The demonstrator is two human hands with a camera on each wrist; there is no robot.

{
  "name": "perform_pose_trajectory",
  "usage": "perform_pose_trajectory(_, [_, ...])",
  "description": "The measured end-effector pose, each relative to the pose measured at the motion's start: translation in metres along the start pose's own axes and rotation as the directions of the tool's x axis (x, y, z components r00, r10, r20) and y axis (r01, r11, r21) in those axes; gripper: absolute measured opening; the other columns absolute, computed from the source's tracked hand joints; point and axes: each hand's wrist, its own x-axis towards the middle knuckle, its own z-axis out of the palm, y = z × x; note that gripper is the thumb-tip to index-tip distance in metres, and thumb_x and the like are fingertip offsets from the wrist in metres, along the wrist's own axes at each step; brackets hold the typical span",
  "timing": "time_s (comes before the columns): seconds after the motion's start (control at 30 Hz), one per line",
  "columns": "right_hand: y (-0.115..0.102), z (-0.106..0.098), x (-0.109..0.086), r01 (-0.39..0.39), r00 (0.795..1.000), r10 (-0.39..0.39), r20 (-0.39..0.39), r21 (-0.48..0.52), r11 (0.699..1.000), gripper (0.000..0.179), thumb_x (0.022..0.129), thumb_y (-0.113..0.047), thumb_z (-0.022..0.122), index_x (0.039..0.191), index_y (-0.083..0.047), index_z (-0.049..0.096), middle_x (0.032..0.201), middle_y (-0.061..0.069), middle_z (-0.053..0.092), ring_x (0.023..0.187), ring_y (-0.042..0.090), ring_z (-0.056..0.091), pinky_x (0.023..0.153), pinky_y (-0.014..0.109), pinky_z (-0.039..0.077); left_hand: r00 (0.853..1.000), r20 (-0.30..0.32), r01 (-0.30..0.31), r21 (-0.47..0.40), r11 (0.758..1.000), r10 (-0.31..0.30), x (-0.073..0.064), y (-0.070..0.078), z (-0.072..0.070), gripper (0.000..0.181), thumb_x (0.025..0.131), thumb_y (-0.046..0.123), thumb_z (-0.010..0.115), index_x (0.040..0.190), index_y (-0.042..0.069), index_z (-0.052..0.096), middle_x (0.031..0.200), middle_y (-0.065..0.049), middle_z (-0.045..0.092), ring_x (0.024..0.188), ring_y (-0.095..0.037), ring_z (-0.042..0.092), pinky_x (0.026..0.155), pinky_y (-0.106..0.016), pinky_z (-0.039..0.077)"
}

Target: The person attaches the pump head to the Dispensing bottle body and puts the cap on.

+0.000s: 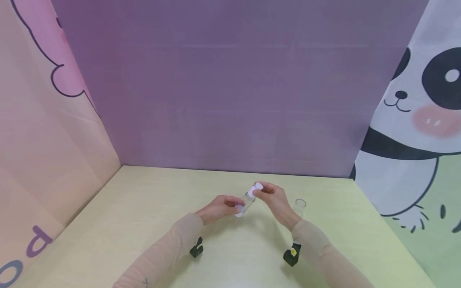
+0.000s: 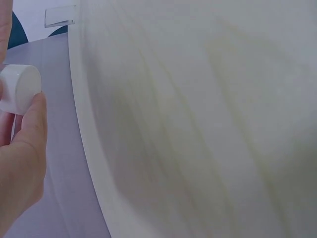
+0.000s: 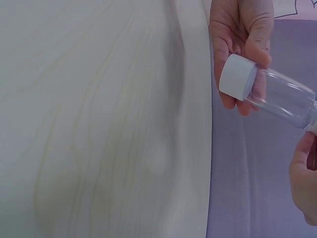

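Between both hands, a clear bottle [image 1: 248,202] is held tilted above the table, its upper end leaning right. My left hand [image 1: 221,207] grips the lower end, around the white base [image 3: 237,77]. At the other end, my right hand [image 1: 275,199] pinches the white top [image 1: 253,190] between thumb and fingers. The clear body [image 3: 285,96] looks empty in the right wrist view. Only the white base [image 2: 25,89] and part of the left hand [image 2: 25,163] show in the left wrist view; the rest is cut off.
A clear open-ended cylinder [image 1: 299,205] stands on the pale wooden table [image 1: 162,192], just beyond the right wrist. Black wrist mounts [image 1: 292,254] hang under both forearms. A purple cloth wall [image 1: 230,100] closes off the back, with printed cloth panels on both sides.
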Motion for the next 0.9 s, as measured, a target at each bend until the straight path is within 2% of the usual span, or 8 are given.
perform_pose_trajectory(0.2, [0.0007,0.0003,-0.0001,0.000,1.000,0.000,0.003,-0.002,1.000,0.044,0.081,-0.021,0.070,0.121,-0.007,0.057,0.118,0.010,0.061,0.103,0.016,0.058,0.098,0.039,0.043,1.000,-0.002,0.010,0.008,1.000,-0.010,-0.0011,-0.0007,0.0002,0.030,0.089,0.014,0.060,0.118,0.009,0.061,0.125,-0.011,0.056,0.108,-0.022,0.052,0.095,-0.038,0.045])
perform_pose_trajectory(0.33, [0.0016,-0.0012,-0.0003,0.011,0.999,-0.012,0.037,0.022,1.000,0.047,0.082,-0.020,0.069,0.124,-0.007,0.054,0.124,0.008,0.059,0.109,0.017,0.056,0.099,0.038,0.041,1.000,0.001,0.011,0.017,1.000,-0.011,-0.0013,-0.0010,0.0009,0.030,0.089,0.015,0.060,0.118,0.010,0.061,0.124,-0.010,0.056,0.108,-0.021,0.053,0.095,-0.038,0.045])
perform_pose_trajectory(0.53, [0.0005,-0.0063,-0.0032,0.069,0.981,-0.103,0.167,0.199,0.978,0.052,0.085,-0.003,0.061,0.133,-0.001,0.043,0.135,0.015,0.048,0.122,0.019,0.049,0.098,0.027,0.041,1.000,0.001,0.005,0.012,1.000,-0.005,-0.0015,0.0010,0.0019,0.030,0.089,0.013,0.059,0.119,0.007,0.060,0.125,-0.012,0.056,0.108,-0.020,0.053,0.095,-0.037,0.045])
perform_pose_trajectory(0.67, [-0.0002,-0.0076,-0.0048,0.082,0.971,-0.135,0.197,0.257,0.963,0.051,0.086,0.005,0.055,0.134,0.004,0.039,0.137,0.020,0.044,0.119,0.015,0.051,0.097,0.025,0.042,1.000,-0.003,0.005,0.003,1.000,-0.005,-0.0020,0.0025,0.0024,0.031,0.089,0.012,0.059,0.119,0.005,0.059,0.125,-0.013,0.055,0.108,-0.020,0.053,0.095,-0.036,0.045])
perform_pose_trajectory(0.8, [0.0006,-0.0073,-0.0047,0.082,0.973,-0.131,0.189,0.246,0.966,0.049,0.088,0.001,0.055,0.133,0.007,0.038,0.132,0.016,0.050,0.111,0.007,0.056,0.096,0.024,0.042,1.000,-0.004,0.011,0.011,1.000,-0.011,-0.0018,0.0021,0.0026,0.031,0.089,0.012,0.059,0.119,0.006,0.059,0.125,-0.013,0.055,0.108,-0.020,0.052,0.094,-0.036,0.045])
perform_pose_trajectory(0.9, [0.0010,-0.0070,-0.0046,0.081,0.976,-0.125,0.180,0.233,0.969,0.048,0.088,-0.001,0.057,0.133,0.006,0.040,0.129,0.012,0.055,0.109,0.006,0.057,0.096,0.024,0.042,1.000,-0.006,0.021,0.019,1.000,-0.021,-0.0012,0.0011,0.0024,0.030,0.089,0.014,0.059,0.119,0.008,0.060,0.125,-0.011,0.055,0.109,-0.020,0.052,0.095,-0.037,0.045])
